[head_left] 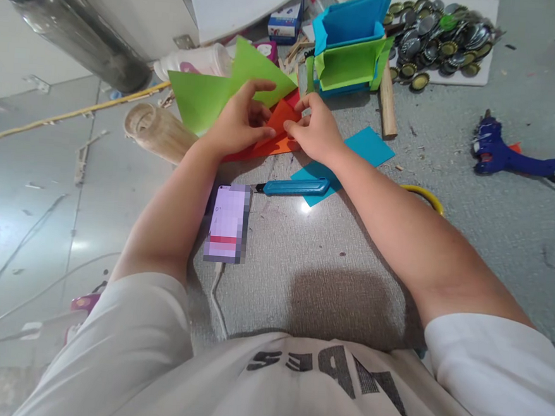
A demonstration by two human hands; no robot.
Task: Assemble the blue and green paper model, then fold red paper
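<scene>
Both hands are on a folded piece of orange paper (282,121) at the far middle of the table. My left hand (246,118) pinches its left side between thumb and curled fingers. My right hand (315,127) grips its right edge with thumb and fingertips. More orange-red paper lies flat beneath. Behind my left hand rises a creased sheet of green paper (199,98). Nearer to me, a blue utility knife (295,186) rests partly over a strip of blue paper (364,149), which passes under my right forearm.
A phone (226,223) with a cable lies between my arms. A blue glue gun (509,151) and a heap of bottle caps (441,39) are to the right. Folded blue and green paper boxes (349,58) stand behind; a wooden cup (159,130) and bottle (81,26) are left.
</scene>
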